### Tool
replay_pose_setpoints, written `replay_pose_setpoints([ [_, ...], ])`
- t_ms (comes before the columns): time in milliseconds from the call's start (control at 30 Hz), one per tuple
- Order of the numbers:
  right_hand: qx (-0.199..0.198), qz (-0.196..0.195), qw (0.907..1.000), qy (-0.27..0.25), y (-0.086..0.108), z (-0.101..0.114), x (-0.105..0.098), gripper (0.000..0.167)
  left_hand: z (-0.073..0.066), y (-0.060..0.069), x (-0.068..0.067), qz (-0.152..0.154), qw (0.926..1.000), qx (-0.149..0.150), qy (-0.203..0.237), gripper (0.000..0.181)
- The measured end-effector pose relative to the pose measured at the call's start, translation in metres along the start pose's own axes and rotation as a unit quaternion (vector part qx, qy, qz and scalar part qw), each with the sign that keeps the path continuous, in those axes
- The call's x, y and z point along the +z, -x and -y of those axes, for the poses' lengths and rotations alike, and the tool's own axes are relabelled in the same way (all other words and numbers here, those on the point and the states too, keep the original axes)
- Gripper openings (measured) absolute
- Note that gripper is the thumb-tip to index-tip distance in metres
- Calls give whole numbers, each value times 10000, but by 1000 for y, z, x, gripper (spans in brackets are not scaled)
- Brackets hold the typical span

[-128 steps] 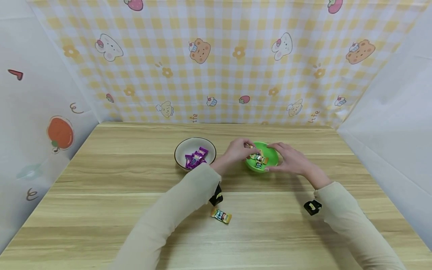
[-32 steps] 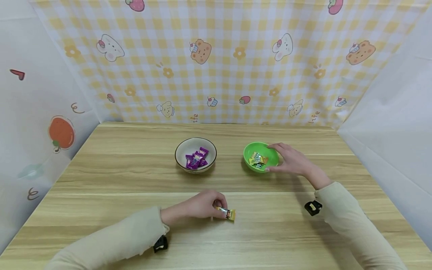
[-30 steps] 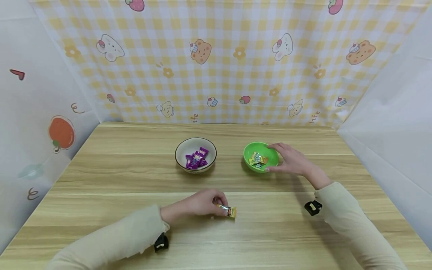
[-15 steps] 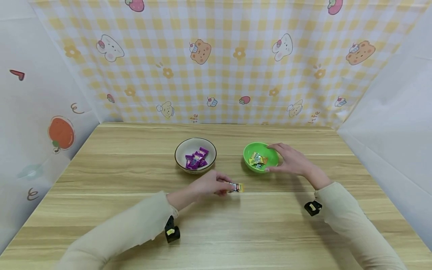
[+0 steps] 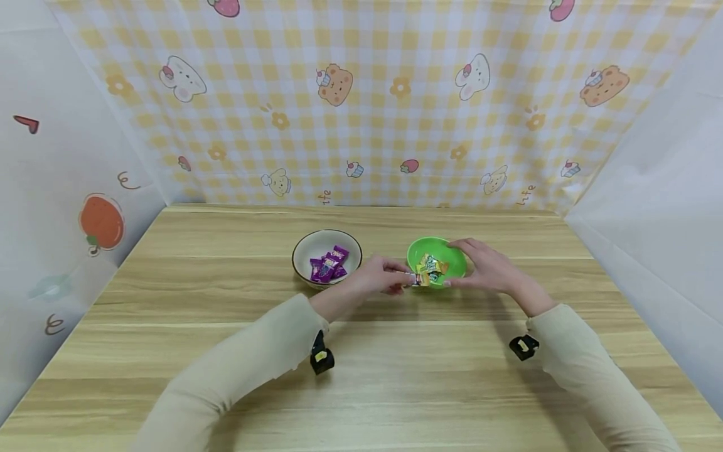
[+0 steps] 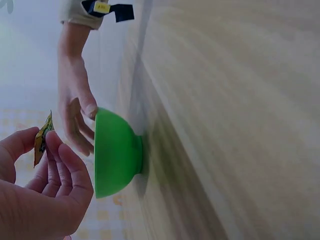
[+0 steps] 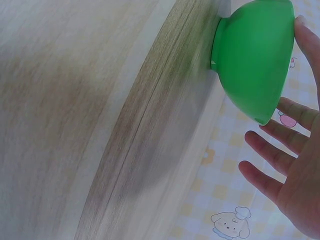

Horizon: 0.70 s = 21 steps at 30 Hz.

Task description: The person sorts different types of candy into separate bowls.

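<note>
My left hand [image 5: 380, 276] pinches a small yellow-orange wrapped candy [image 5: 420, 280] between thumb and fingers, at the near left rim of the green bowl [image 5: 449, 252]. In the left wrist view that candy [image 6: 41, 142] stands edge-up in the fingertips, apart from the bowl's wall [image 6: 117, 155]. Several yellow and green wrapped candies [image 5: 432, 266] lie inside the green bowl. My right hand [image 5: 487, 269] holds the bowl's right side, thumb on the near rim and fingers on the far rim. The right wrist view shows the other fingers [image 7: 267, 180] spread off the bowl.
A cream bowl with a dark rim [image 5: 305, 248] stands left of the green one, close to my left forearm. Several purple wrapped candies [image 5: 329, 266] lie in it. The wooden table [image 5: 429, 389] ends at a checked yellow curtain [image 5: 373, 138] behind, with white cloth at both sides.
My left hand left the green bowl, took the candy from the table's front, and carried it forward and right to that bowl. My right hand has stayed at the rim.
</note>
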State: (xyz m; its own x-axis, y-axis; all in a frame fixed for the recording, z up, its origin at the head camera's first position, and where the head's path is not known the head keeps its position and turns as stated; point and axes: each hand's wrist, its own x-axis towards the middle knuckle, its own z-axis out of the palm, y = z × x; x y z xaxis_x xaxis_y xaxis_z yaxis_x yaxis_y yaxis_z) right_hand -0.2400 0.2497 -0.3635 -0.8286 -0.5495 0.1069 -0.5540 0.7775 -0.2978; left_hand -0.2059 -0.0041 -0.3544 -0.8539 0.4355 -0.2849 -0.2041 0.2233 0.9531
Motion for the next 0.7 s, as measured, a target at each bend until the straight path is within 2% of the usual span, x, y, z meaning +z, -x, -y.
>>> replay_pose_setpoints([
  [200, -20, 39, 10000, -5, 0, 0, 0, 87, -8, -21, 0, -236, 9996, 104, -95, 22],
  [500, 0, 81, 10000, -22, 0, -1, 0, 87, -16, -43, 7, -662, 9967, 187, -429, 20],
  [700, 20, 120, 9999, -53, 1, -1, 0, 86, -24, -53, 17, -851, 9959, 314, -68, 16],
])
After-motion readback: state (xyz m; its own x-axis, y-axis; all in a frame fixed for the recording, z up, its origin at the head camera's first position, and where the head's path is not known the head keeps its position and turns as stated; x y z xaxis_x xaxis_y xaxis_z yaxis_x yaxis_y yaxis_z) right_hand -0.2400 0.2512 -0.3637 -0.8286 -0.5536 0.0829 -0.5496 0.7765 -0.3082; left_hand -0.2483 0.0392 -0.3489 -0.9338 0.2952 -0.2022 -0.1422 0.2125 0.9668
